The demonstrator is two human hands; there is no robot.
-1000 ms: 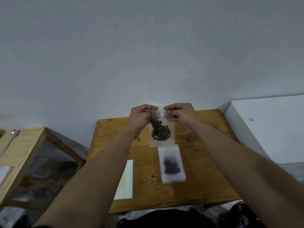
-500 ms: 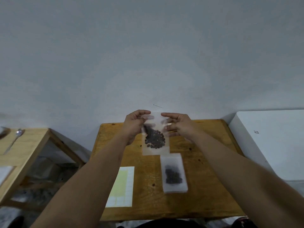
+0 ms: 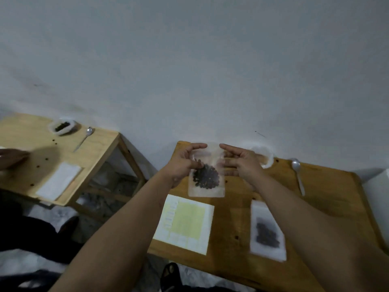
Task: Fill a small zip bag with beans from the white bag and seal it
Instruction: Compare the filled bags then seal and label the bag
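A small translucent zip bag [image 3: 207, 182] holding dark beans hangs upright above the wooden table [image 3: 328, 186]. My left hand [image 3: 185, 163] pinches its upper left corner between thumb and fingers. My right hand [image 3: 240, 163] reaches to the bag's right edge with fairly straight fingers, their tips showing blurred behind the plastic. The white bag [image 3: 264, 157], its rim rolled down, stands at the table's back, partly hidden by my right hand. A metal spoon [image 3: 297, 175] lies to its right.
A second zip bag with beans [image 3: 266, 230] and a yellow-and-white sheet [image 3: 185, 222] lie on the table's near half. A neighbouring table [image 3: 101, 144] on the left carries another white bag of beans [image 3: 62, 127], a spoon [image 3: 84, 139] and another person's hand [image 3: 10, 157].
My right hand has loosened from a pinch on the bag's top to straighter fingers at its edge. The view has swung, so the left table and the white bag show.
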